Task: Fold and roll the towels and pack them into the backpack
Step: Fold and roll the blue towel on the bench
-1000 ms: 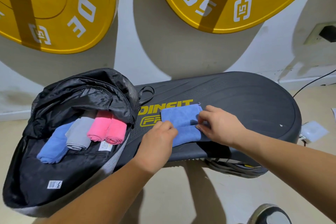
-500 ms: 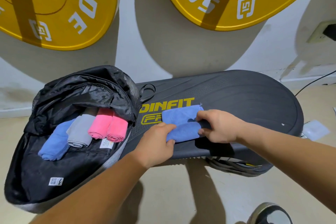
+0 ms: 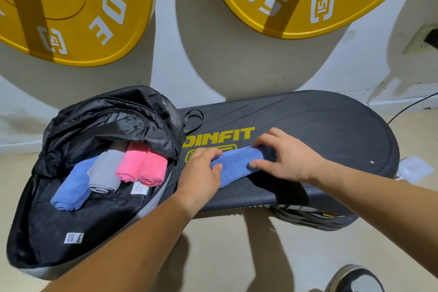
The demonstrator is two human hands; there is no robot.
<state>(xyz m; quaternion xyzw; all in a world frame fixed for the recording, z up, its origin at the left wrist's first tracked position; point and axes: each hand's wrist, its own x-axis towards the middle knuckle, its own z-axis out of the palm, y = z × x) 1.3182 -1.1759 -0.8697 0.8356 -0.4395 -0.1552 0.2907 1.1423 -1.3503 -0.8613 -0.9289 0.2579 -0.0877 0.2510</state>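
Observation:
A blue towel (image 3: pixel 234 165) lies rolled up on the black step platform (image 3: pixel 320 130), over its yellow logo. My left hand (image 3: pixel 201 173) grips the roll's left end. My right hand (image 3: pixel 284 156) presses on its right end, fingers curled over it. To the left, the black backpack (image 3: pixel 78 220) lies unzipped and wide open. Inside it sit rolled towels side by side: a blue one (image 3: pixel 73 185), a grey one (image 3: pixel 105 170) and two pink ones (image 3: pixel 142 165).
Two large yellow weight plates (image 3: pixel 71 7) lean on the white wall behind. A dark cable (image 3: pixel 412 106) runs along the floor at the right, near a white packet (image 3: pixel 414 169). My shoe (image 3: pixel 353 280) shows at the bottom right on the beige floor.
The blue towel went from a flat fold with a loose far flap to a tight roll. Both hands rolled it away from me and now sit on its ends.

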